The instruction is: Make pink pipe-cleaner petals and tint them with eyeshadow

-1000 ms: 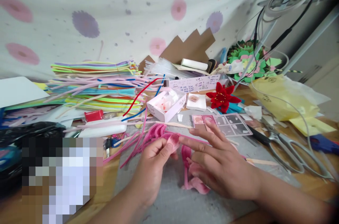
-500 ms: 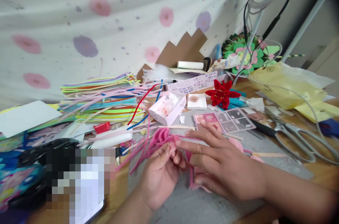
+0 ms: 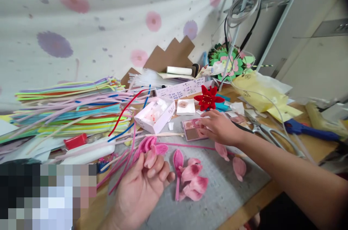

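Note:
My left hand (image 3: 144,183) is closed, pinching a pale pink fuzzy petal (image 3: 150,156) between thumb and fingertips. Behind it lie bright pink looped petals (image 3: 148,145) of pipe cleaner. My right hand (image 3: 219,126) reaches over an eyeshadow palette (image 3: 191,134) with its fingers stretched out, hiding the palette's right part; I see nothing held in it. On the grey mat (image 3: 163,212) between my hands rest a bright pink petal with a stem (image 3: 178,161) and pink petals with darker shading (image 3: 194,188). Below my right forearm is a loose pale petal (image 3: 239,168).
Bundles of coloured pipe cleaners (image 3: 73,110) fill the left. A white box (image 3: 154,114), a red flower (image 3: 208,97) and a white pad (image 3: 185,107) stand behind the mat. Large scissors (image 3: 272,136) and a blue-handled tool (image 3: 310,129) lie on the right.
My right hand has left my left hand and moved up and away to the palette. My left hand still pinches the pale petal, now lower left in view. The camera has turned rightward.

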Action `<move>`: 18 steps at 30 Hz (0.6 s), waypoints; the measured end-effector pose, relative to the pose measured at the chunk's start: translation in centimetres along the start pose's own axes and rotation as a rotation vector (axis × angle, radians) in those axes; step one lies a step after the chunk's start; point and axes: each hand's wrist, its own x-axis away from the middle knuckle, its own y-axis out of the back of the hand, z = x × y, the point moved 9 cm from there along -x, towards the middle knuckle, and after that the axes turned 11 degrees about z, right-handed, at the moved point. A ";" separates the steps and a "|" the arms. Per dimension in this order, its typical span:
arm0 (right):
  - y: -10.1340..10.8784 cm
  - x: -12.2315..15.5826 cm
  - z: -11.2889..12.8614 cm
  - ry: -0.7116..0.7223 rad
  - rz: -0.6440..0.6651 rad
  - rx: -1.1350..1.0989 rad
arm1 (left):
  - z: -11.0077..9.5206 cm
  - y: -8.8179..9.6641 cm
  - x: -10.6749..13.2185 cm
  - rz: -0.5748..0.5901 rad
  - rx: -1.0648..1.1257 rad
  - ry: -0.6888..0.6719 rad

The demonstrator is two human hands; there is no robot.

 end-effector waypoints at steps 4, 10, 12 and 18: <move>-0.7 -0.7 -0.2 -0.038 0.056 -0.006 | -0.1 0.1 0.1 -0.011 -0.015 -0.011; -1.3 -1.0 0.0 -0.025 0.067 0.048 | 0.0 -0.4 0.1 0.012 0.036 0.004; -0.5 -0.8 1.0 -0.006 0.022 0.036 | 0.2 -0.5 0.2 0.014 0.070 0.011; 5.1 1.6 10.7 0.339 -0.258 -0.181 | 0.8 -0.7 0.3 -0.006 0.113 0.030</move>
